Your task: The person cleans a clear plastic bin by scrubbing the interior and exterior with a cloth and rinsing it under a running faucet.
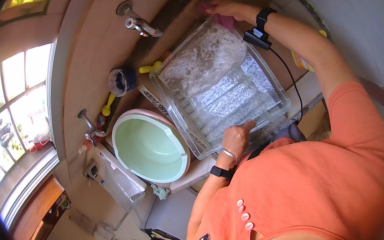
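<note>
A large clear plastic drawer [226, 102] lies slanted across the sink area in front of me, with soapy water and foam pooled towards its far end. At its near rim is my left hand [235, 139], fingers curled over the edge. My right hand [230, 8] reaches to the far right corner, gripping a magenta cloth [225, 21] that hangs against the rim. A black strap with a small black device [257, 39] is on my right wrist, and its cable trails down past the drawer's right side.
Left of the drawer, a light green basin [148, 149] sits in a pink one [184, 135]. Two wall taps [143, 26] [92, 129] project over the counter. Behind stand a blue tub [123, 81] and yellow-handled items [150, 68]. A yellow container [301, 60] is partly hidden by my right arm.
</note>
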`<action>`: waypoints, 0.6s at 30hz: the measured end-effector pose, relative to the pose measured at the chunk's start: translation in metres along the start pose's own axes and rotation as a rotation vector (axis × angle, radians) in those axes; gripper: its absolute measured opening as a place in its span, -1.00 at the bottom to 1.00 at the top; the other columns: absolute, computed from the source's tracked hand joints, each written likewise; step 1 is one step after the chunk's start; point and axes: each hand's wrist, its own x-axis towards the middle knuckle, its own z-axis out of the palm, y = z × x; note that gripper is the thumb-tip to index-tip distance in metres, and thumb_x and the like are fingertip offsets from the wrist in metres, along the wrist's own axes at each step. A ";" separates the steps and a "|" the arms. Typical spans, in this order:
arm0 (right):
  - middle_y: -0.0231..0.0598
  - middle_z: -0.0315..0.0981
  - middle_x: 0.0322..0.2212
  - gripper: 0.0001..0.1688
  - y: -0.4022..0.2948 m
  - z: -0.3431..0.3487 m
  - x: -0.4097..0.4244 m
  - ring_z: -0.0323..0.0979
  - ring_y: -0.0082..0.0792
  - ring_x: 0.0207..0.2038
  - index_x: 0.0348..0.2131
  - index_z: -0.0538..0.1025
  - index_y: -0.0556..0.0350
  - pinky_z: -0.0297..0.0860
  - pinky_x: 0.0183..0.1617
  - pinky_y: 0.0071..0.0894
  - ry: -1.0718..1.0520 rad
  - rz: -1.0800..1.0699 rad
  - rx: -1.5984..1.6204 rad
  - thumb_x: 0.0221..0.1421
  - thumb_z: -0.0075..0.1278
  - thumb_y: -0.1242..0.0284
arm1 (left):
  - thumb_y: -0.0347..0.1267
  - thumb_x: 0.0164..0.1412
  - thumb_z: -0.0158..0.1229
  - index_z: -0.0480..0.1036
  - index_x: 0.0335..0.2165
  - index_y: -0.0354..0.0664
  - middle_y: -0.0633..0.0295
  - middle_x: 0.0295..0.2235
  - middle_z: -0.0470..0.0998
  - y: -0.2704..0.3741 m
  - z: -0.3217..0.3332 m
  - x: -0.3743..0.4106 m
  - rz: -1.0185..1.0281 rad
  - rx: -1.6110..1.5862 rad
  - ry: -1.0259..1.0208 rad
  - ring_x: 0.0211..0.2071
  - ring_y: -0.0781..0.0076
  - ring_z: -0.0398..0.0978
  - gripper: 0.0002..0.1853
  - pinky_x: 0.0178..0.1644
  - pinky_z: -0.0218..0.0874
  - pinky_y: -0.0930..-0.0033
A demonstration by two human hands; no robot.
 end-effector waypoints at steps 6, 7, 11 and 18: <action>0.05 0.56 -0.30 -0.60 -0.013 0.061 0.049 0.48 0.08 -0.19 -0.21 0.57 0.25 0.38 -0.11 -0.08 -0.405 -0.445 -1.192 0.11 -0.10 0.31 | -0.44 -0.01 0.12 0.48 -0.07 -0.09 -0.10 -0.48 0.53 -0.003 -0.008 0.004 0.052 -0.079 -0.041 -0.53 -0.09 0.50 -0.56 -0.45 0.32 0.05; 0.06 0.53 -0.25 -0.57 -0.021 0.076 0.053 0.45 0.07 -0.15 -0.18 0.54 0.24 0.36 -0.07 -0.10 -0.495 -0.360 -1.195 0.11 -0.08 0.26 | -0.42 -0.02 0.13 0.48 -0.07 -0.11 -0.10 -0.41 0.55 -0.002 -0.011 0.004 0.054 -0.093 -0.053 -0.50 -0.10 0.51 -0.56 -0.43 0.33 0.06; 0.11 0.52 -0.23 -0.54 -0.021 0.146 0.047 0.47 0.06 -0.17 -0.22 0.55 0.30 0.38 -0.11 -0.12 -0.591 -0.223 -1.128 0.02 -0.06 0.27 | -0.36 -0.04 0.17 0.45 -0.07 -0.15 -0.04 -0.19 0.57 -0.007 -0.007 0.002 0.048 -0.109 -0.068 -0.39 -0.08 0.54 -0.54 -0.35 0.39 0.08; 0.12 0.56 -0.32 -0.50 0.007 0.220 0.076 0.52 0.03 -0.25 -0.31 0.58 0.36 0.40 -0.22 -0.12 -0.664 -0.222 -1.057 -0.23 0.13 0.29 | -0.51 -0.06 0.07 0.40 -0.11 -0.25 -0.05 -0.10 0.54 -0.003 -0.015 0.003 0.007 -0.123 -0.129 -0.26 0.00 0.56 -0.57 -0.19 0.39 0.12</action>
